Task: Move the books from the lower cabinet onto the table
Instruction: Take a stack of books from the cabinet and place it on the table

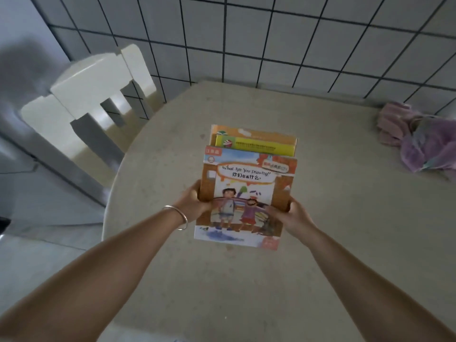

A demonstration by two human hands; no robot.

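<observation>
Books (246, 191), long axis away from the person, above the table (333, 218).

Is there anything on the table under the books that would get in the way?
Nothing visible does. Both the left hand and right hand hold the books over bare table. The pink cloth lies off to the right.

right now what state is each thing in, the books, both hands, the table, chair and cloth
stack of books: held over the table by both hands, "What Are You Drawing?" on top, orange and yellow ones beneath
left hand: grips the stack's left edge
right hand: grips the stack's right edge
table: bare below the stack
pink cloth: crumpled at the table's far right
white chair: upright, left of the table
</observation>
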